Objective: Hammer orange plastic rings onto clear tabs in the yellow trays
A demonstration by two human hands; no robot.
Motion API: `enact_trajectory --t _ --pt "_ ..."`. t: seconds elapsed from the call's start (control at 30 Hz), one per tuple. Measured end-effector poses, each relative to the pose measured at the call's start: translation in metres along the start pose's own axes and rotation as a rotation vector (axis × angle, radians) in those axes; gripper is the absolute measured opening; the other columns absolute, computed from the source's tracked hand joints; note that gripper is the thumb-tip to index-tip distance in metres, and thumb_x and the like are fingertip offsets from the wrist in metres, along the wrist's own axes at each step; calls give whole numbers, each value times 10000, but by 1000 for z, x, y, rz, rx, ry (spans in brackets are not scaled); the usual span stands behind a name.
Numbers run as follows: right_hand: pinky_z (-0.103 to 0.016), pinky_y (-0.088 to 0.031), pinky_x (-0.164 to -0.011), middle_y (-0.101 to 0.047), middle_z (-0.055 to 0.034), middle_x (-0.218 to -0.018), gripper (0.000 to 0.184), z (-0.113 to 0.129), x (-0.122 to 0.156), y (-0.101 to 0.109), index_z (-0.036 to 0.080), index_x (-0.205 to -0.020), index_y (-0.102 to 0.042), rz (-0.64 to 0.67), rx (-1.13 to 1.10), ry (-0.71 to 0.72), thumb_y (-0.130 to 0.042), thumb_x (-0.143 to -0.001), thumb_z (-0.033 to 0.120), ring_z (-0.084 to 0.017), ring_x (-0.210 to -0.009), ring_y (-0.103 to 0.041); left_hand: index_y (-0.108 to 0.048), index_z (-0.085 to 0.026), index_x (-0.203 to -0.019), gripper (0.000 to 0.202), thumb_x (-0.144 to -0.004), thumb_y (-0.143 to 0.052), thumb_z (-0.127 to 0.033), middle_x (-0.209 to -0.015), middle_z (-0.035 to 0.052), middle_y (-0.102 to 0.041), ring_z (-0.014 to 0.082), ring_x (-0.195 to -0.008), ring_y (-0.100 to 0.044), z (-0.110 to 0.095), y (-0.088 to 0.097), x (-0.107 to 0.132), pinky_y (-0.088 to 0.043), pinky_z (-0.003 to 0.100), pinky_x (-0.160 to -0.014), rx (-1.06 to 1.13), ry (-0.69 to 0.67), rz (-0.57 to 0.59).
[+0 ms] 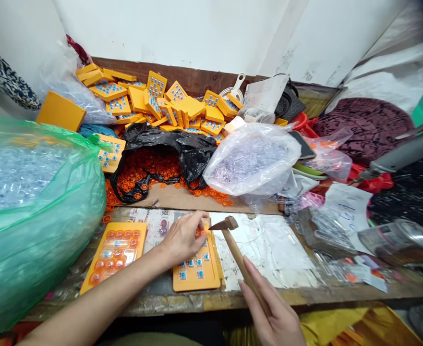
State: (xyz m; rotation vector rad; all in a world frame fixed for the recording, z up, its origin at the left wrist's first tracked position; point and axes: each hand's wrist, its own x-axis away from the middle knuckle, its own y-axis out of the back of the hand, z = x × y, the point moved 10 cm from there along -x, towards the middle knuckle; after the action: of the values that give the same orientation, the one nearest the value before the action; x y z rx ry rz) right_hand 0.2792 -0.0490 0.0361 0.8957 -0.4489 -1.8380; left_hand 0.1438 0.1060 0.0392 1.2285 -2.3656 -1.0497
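Note:
My left hand (183, 239) rests on an orange plastic panel (197, 271) with small blue squares, its fingers pinched together at the panel's upper part; what they pinch is hidden. My right hand (269, 310) grips the wooden handle of a small hammer (225, 224), whose metal head hovers just right of the left fingertips. A second orange panel (114, 253), filled with orange and clear round buttons, lies to the left on the bench.
A black bag of orange rings (153, 166) and a clear bag of small transparent parts (250, 161) sit behind. Stacked orange panels (161, 103) fill the back. A large green bag of clear parts (27, 206) crowds the left; cluttered bags and papers lie on the right.

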Motion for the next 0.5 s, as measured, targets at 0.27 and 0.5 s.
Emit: enact_trajectory --t 0.27,0.5 --pt "-126 -525 -769 -708 -27 -1080 485 23 -8 -7 275 -1421 -437 126 148 149 -489 -942 219 -113 -897 -710 -532 -180 -1141 423 -739 -633 -100 -900 41 -719 223 -881 -662 17 1 0 -505 368 -824 140 95 -94" --pt "-164 -515 -847 -682 -38 -1202 424 21 -9 -3 242 -1353 -523 39 108 121 -501 -929 227 -152 -1033 -677 -582 -168 -1146 432 -726 -684 -159 -876 39 -736 195 -807 -678 17 4 3 -541 330 -771 136 77 -123"
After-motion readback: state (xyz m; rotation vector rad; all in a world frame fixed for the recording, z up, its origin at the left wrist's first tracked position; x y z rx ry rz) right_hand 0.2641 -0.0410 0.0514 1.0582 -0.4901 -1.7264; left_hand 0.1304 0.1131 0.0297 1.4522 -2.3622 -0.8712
